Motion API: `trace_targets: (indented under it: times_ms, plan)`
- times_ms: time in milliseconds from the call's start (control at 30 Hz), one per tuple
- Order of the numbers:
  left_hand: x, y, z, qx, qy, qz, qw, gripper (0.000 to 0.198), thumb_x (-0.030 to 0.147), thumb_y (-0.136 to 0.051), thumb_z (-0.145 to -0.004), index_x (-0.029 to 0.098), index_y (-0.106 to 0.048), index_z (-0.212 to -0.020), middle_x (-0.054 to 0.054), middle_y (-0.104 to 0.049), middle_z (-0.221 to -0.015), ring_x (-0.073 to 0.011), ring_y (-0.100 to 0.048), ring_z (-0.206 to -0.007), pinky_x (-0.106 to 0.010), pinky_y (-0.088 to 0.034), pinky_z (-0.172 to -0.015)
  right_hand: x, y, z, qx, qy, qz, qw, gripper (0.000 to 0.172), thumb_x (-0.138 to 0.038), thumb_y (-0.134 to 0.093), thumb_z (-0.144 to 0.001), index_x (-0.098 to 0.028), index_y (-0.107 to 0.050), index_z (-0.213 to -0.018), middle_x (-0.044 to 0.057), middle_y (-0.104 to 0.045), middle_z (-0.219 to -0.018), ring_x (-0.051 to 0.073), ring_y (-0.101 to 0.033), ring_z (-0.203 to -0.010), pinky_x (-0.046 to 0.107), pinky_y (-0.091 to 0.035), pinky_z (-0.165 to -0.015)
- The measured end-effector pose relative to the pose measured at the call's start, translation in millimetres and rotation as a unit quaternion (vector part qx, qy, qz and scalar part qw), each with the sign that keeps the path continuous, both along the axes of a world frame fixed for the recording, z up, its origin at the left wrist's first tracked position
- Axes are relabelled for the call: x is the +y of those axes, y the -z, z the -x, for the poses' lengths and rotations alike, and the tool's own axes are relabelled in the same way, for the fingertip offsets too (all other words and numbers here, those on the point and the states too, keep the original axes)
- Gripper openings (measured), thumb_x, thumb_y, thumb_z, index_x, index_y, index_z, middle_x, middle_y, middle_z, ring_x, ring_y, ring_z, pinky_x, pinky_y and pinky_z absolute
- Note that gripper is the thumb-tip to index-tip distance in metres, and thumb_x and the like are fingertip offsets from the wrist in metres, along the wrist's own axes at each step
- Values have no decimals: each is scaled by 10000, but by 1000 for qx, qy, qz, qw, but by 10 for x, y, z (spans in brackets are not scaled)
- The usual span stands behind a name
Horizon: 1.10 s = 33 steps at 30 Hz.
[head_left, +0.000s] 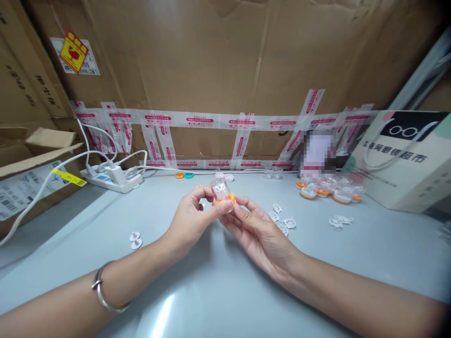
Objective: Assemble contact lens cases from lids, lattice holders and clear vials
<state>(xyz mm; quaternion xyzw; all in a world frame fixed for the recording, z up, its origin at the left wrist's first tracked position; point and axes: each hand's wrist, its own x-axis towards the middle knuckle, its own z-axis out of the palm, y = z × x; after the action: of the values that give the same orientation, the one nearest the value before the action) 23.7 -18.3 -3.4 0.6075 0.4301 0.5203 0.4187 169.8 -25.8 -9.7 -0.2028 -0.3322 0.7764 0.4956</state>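
The orange-rimmed container (221,188) sits between left fingers (212,213) and right fingers (244,214).

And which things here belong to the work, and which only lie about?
Likely belonging:
- clear plastic cylinder with orange ring, in left hand and right hand
- orange-based clear plastic containers
- flat white openwork plastic pieces

Probably unrelated:
- white plastic power strip
- open brown cardboard box
- pale paper bag

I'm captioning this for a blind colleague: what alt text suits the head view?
A person's left hand and right hand hold a clear, orange-rimmed plastic container over a grey-blue table. Small white plastic pieces lie nearby; brown cardboard stands behind.
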Motion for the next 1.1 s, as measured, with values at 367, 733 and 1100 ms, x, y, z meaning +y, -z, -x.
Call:
trace_targets:
  times_ms: [367,733,1100]
  plan:
    - [27,-24,70,82,-13,-49,995,188,339,-673,-712,192,-600,-803,-10,-560,-847,-165,-500,-801,-291,-379,-741,54,-72,-47,-44,-30,-22,998,288,-262,-665,-750,-187,-518,-986,31,-655,-967,127,-619,-938,311,-424,-966]
    - [32,52,111,274,-22,-216,937,522,391,-719,-664,285,-555,-1148,-61,-524,-1063,-235,-489,-1012,-409,-357,-921,308,-101,-180,-333,114,-175,919,309,-326,-749,-609,-194,-549,-803,3,-597,-890,126,-594,-724,295,-450,-708]
    - [-4,32,154,250,16,-139,958,255,406,-570,-795,268,-631,-1001,-67,-496,-1093,-230,-483,-1028,-259,-449,-637,730,-543,-1771,-507,332,-160,779,232,-341,-657,-676,-143,-631,-795,47,-626,-801,131,-555,-749,326,-365,-715]
